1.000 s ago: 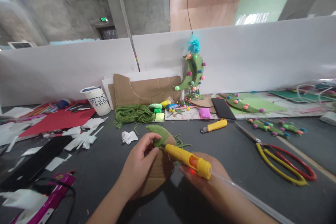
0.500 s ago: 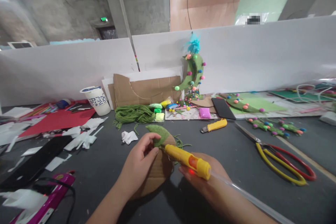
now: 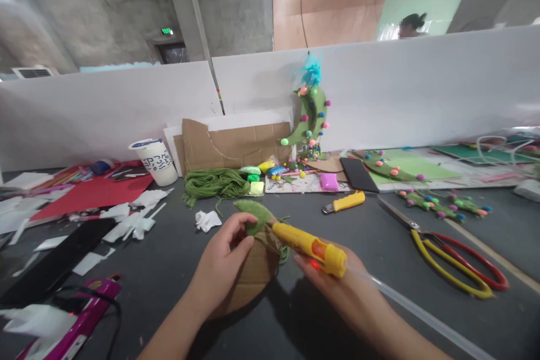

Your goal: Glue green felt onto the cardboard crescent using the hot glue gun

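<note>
My left hand (image 3: 230,259) pinches the edge of a curved cardboard piece (image 3: 253,275), whose pointed upper end is covered in green yarn or felt (image 3: 253,215). In my right hand (image 3: 337,275) is a yellow hot glue gun (image 3: 310,247), with a clear glue stick (image 3: 413,298) running out of its back and a small red light glowing. The gun's nozzle meets or hovers just over the border between green covering and bare cardboard; I cannot tell which. Loose green yarn (image 3: 283,253) trails beside the cardboard, partly behind the gun.
Behind my hands lie a green yarn skein (image 3: 217,183), crumpled tissue (image 3: 208,221) and a yellow utility knife (image 3: 343,201). Large scissors (image 3: 447,253) rest at right. A purple power strip (image 3: 90,315) and black phone (image 3: 59,259) are at left. A decorated green crescent (image 3: 314,115) stands against the partition.
My right hand has shifted the glue gun slightly right, and its nozzle has moved up along the green edge. My left hand keeps its hold on the cardboard. A person's head shows beyond the partition.
</note>
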Demonstrator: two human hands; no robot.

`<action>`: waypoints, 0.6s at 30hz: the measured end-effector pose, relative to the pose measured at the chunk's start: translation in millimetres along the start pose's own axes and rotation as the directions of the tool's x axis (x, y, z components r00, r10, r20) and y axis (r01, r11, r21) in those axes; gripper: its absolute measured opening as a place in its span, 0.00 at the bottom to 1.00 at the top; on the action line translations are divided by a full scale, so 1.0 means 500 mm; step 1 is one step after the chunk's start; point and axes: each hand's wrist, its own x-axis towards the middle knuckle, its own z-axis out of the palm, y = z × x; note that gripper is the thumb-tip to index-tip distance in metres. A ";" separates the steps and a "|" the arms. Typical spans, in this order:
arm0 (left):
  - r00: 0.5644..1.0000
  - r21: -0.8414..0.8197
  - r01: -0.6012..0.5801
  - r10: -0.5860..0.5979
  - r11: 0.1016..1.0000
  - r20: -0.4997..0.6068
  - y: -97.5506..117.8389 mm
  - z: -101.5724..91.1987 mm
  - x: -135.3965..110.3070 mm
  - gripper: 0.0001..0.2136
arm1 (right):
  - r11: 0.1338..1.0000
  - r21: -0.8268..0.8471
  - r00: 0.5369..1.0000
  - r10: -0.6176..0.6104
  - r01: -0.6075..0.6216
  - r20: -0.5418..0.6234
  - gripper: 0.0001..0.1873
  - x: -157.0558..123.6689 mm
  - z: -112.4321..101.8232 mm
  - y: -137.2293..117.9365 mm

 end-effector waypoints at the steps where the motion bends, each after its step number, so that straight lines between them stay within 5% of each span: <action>1: 1.000 0.010 0.003 -0.003 1.000 -0.008 -0.002 -0.002 0.001 0.10 | 0.999 0.029 0.999 0.043 -0.043 0.007 0.12 0.002 -0.005 -0.004; 4: 0.998 0.047 0.012 -0.009 0.999 -0.062 -0.011 -0.015 0.008 0.10 | 0.979 0.088 0.980 0.177 -0.186 0.094 0.11 0.013 -0.025 -0.020; 7: 0.989 0.086 0.026 -0.013 0.996 -0.144 -0.023 -0.032 0.018 0.09 | 0.950 0.172 0.931 0.198 -0.259 0.308 0.06 0.023 -0.046 -0.028; 9: 0.982 0.098 0.031 -0.012 0.995 -0.191 -0.027 -0.044 0.024 0.09 | 0.931 0.188 0.871 0.203 -0.313 0.447 0.06 0.025 -0.054 -0.026; 12: 0.975 0.091 0.027 -0.006 0.995 -0.222 -0.023 -0.056 0.026 0.09 | 0.934 -0.020 0.760 0.303 -0.357 0.576 0.08 0.020 -0.054 -0.014; 14: 0.978 0.071 0.019 -0.003 0.997 -0.210 -0.016 -0.060 0.023 0.09 | 0.933 -0.220 0.770 0.359 -0.284 0.528 0.13 0.016 -0.048 -0.006; 18: 0.989 0.020 0.010 -0.007 1.000 -0.148 0.000 -0.056 0.013 0.09 | 0.845 -0.530 0.926 0.252 -0.070 0.281 0.21 0.018 -0.039 -0.002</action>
